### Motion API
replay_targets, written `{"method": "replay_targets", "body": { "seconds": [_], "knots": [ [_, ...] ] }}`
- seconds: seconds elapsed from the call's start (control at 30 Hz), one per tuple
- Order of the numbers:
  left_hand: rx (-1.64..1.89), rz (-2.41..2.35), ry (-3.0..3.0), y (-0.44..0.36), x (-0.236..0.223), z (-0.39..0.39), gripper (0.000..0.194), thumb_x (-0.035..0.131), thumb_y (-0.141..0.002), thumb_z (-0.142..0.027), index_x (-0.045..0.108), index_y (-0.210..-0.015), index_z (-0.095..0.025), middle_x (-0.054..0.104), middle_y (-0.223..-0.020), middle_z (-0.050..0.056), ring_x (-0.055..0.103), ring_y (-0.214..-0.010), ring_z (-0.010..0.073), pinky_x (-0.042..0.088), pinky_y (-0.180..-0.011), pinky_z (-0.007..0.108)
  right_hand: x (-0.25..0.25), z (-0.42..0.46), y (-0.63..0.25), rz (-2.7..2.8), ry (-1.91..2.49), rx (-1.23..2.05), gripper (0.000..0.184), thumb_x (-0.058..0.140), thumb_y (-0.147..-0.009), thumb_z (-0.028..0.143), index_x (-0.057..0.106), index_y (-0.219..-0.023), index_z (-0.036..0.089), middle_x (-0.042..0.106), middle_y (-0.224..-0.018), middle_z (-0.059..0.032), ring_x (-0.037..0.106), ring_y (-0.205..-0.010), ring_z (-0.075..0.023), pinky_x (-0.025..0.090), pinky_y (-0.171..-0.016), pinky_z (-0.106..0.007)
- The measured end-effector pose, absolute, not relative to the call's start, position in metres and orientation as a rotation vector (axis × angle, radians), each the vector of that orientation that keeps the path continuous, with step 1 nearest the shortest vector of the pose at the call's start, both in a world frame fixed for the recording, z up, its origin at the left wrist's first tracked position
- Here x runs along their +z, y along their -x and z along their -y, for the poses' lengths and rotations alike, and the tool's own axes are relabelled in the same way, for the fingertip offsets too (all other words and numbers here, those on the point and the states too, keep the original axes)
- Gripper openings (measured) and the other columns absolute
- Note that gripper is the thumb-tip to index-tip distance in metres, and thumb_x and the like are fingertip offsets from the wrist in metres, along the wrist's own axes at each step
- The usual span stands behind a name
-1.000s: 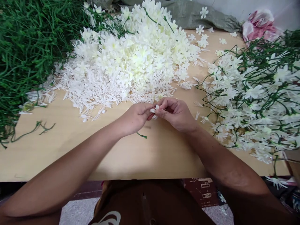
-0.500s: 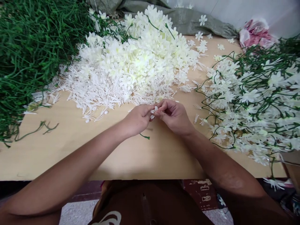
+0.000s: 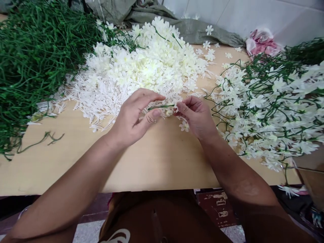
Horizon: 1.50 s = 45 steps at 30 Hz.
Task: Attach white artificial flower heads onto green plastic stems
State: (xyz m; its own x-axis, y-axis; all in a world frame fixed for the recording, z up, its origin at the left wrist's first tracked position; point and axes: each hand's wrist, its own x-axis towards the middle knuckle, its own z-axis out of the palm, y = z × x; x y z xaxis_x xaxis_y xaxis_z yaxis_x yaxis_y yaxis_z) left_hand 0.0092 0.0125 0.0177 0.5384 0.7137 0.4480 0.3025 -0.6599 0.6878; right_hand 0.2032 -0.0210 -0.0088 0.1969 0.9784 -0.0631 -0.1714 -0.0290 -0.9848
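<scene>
My left hand [image 3: 133,116] and my right hand [image 3: 196,116] meet over the wooden table [image 3: 157,162], just in front of a big heap of loose white flower heads [image 3: 141,71]. A thin green stem [image 3: 160,107] runs between them. The thumb and fingers of my left hand pinch one end of the stem. My right hand pinches the other end, where a small white flower [image 3: 169,112] sits. Another white flower [image 3: 184,126] shows under my right hand.
A mass of bare green stems [image 3: 32,57] covers the left of the table. Finished stems with white flowers [image 3: 273,104] pile up on the right. A grey-green cloth [image 3: 182,23] and a pink bag [image 3: 260,40] lie at the back. One loose stem [image 3: 40,140] lies near the left edge.
Both hands have moved up toward the flower heap and apart a little. The green stem, earlier hanging below my left hand, now lies level between the two hands.
</scene>
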Motion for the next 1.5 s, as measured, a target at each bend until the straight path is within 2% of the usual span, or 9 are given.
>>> {"method": "replay_targets", "body": {
  "seconds": [0.17,0.3,0.43,0.6,0.73,0.97,1.13,1.33,1.5],
  "knots": [
    [1.106,-0.779,-2.277,-0.012,0.011,-0.013,0.026,0.052,-0.091,-0.037,0.069,-0.083,-0.019,0.069,-0.075,0.002,0.063,-0.074,0.0143,0.047,-0.081,0.033,-0.003,0.021,-0.201,0.913,1.210,1.242,0.045,0.085,-0.051,0.052,0.056,-0.066,0.020,0.059,-0.059,0.0058,0.055,-0.054,-0.0065,0.053,-0.055,-0.022],
    [1.393,-0.718,-1.705,-0.008,0.007,-0.025,0.021,0.057,-0.090,-0.037,0.066,-0.082,-0.020,0.062,-0.069,-0.002,0.054,-0.059,0.0081,0.044,-0.060,0.025,0.004,0.022,-0.213,1.055,1.296,1.181,0.041,0.077,-0.064,0.054,0.056,-0.067,0.020,0.059,-0.061,0.0041,0.056,-0.056,-0.0079,0.051,-0.055,-0.023],
    [1.463,-0.610,-1.237,0.000,0.014,-0.039,0.016,0.064,-0.086,-0.026,0.063,-0.073,-0.017,0.044,-0.057,-0.004,0.041,-0.051,0.0050,0.036,-0.050,0.023,0.009,0.024,-0.230,1.427,1.618,0.770,0.021,0.074,-0.072,0.034,0.059,-0.070,0.019,0.058,-0.066,0.0021,0.050,-0.057,-0.0087,0.044,-0.056,-0.025],
    [1.082,-0.714,-1.130,0.001,0.023,-0.035,0.019,0.063,-0.081,-0.034,0.061,-0.071,-0.018,0.019,-0.050,-0.007,0.018,-0.042,0.0043,0.014,-0.041,0.022,0.002,0.023,-0.224,1.910,1.882,0.456,0.013,0.071,-0.068,0.014,0.059,-0.066,0.017,0.058,-0.074,-0.0033,0.051,-0.071,-0.0157,0.042,-0.068,-0.031],
    [0.880,-0.896,-1.332,-0.007,0.021,-0.022,0.011,0.063,-0.075,-0.029,0.063,-0.082,-0.021,0.033,-0.051,-0.006,0.022,-0.043,0.0047,0.018,-0.041,0.022,-0.005,0.021,-0.217,1.974,1.810,0.443,0.013,0.064,-0.072,0.012,0.056,-0.065,0.018,0.057,-0.074,-0.0043,0.049,-0.069,-0.0160,0.040,-0.067,-0.032],
    [0.669,-1.290,-1.852,-0.039,-0.006,-0.018,0.028,0.053,-0.081,-0.030,0.068,-0.102,-0.019,0.049,-0.053,-0.004,0.043,-0.050,0.0104,0.033,-0.052,0.024,-0.006,0.023,-0.224,1.747,1.649,0.506,0.006,0.057,-0.077,0.014,0.057,-0.080,0.019,0.060,-0.073,-0.0013,0.053,-0.066,-0.0138,0.043,-0.064,-0.030],
    [0.434,-1.494,-2.142,-0.047,-0.008,-0.017,0.037,0.049,-0.083,-0.030,0.065,-0.116,-0.021,0.064,-0.066,0.002,0.058,-0.066,0.0188,0.039,-0.062,0.029,-0.010,0.023,-0.223,1.647,1.515,0.660,0.019,0.058,-0.075,0.014,0.063,-0.093,0.016,0.057,-0.079,-0.0022,0.055,-0.070,-0.0134,0.047,-0.063,-0.029],
    [0.426,-1.578,-2.180,-0.043,-0.008,-0.021,0.038,0.049,-0.085,-0.037,0.059,-0.116,-0.019,0.068,-0.073,0.005,0.062,-0.070,0.0228,0.040,-0.062,0.031,-0.010,0.020,-0.223,1.518,1.497,0.741,0.005,0.063,-0.074,0.018,0.065,-0.078,0.017,0.059,-0.073,-0.0006,0.054,-0.064,-0.0110,0.045,-0.058,-0.027],
    [0.339,-1.581,-2.249,-0.044,-0.010,-0.021,0.032,0.047,-0.081,-0.027,0.066,-0.107,-0.024,0.071,-0.079,0.006,0.065,-0.076,0.0258,0.040,-0.063,0.033,-0.010,0.019,-0.221,1.374,1.417,0.829,0.004,0.066,-0.071,0.019,0.062,-0.071,0.018,0.061,-0.065,0.0019,0.055,-0.060,-0.0102,0.046,-0.057,-0.026]
  ]
}}
